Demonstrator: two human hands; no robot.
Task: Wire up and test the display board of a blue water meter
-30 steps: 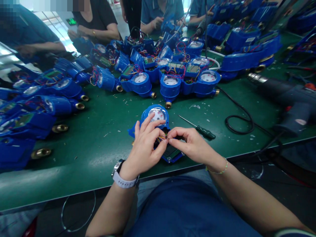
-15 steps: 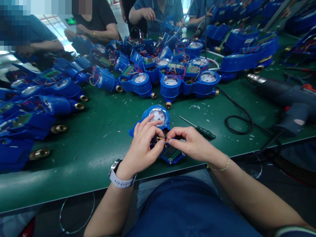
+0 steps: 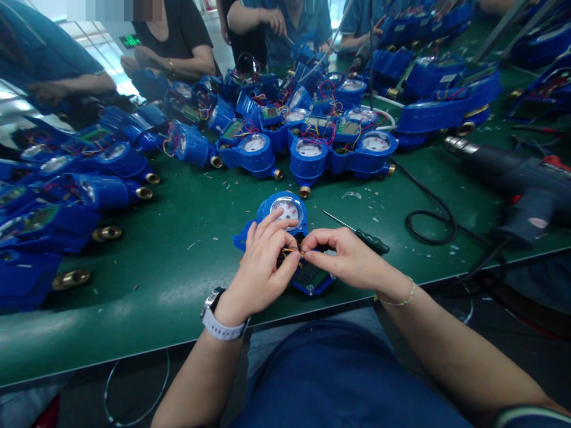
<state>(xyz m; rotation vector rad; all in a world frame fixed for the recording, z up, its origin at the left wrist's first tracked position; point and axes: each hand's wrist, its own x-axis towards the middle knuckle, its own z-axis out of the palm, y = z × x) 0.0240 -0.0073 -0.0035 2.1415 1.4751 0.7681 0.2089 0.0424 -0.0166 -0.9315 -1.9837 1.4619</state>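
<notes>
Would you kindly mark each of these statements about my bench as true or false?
1. Fingertips of the left hand and right hand are at thin coloured wires. True.
2. The green-handled metal screwdriver is in the right hand. False: it lies on the green table.
3. A watch with a pale strap is on the right wrist. False: it is on the left.
4. A dark heat gun with a metal nozzle lies to the right of the screwdriver. True.
</notes>
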